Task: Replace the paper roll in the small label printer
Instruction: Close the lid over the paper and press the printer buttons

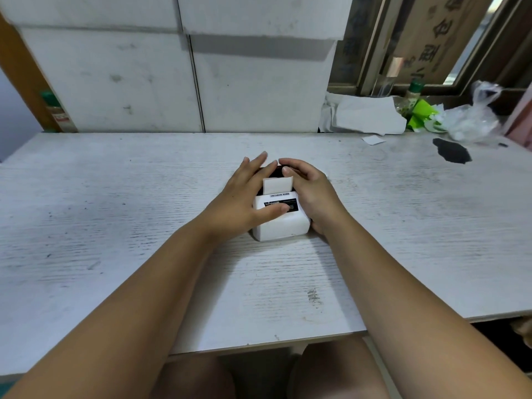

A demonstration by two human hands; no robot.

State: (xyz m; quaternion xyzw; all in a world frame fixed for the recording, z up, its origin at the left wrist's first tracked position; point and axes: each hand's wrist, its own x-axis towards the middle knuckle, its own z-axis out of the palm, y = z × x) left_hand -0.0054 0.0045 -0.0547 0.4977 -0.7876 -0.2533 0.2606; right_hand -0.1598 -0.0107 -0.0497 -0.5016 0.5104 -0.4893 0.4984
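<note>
A small white label printer [283,226] with a black sticker on top sits at the middle of the white table [115,214]. A strip of white label paper [277,185] sticks up out of its far end, in front of a dark part that my fingers mostly hide. My left hand [247,197] lies over the printer's left side, thumb pressed on the black sticker, fingers reaching past the paper. My right hand [309,191] wraps the right side, fingertips curled over the dark far end. The paper roll itself is hidden.
White foam boxes [187,82] stand along the back of the table. At the back right lie crumpled white paper [368,116], a green packet [421,115], a clear plastic bag [472,119], a small paper scrap [373,139] and a black patch [452,151]. The table's front edge is above my knees.
</note>
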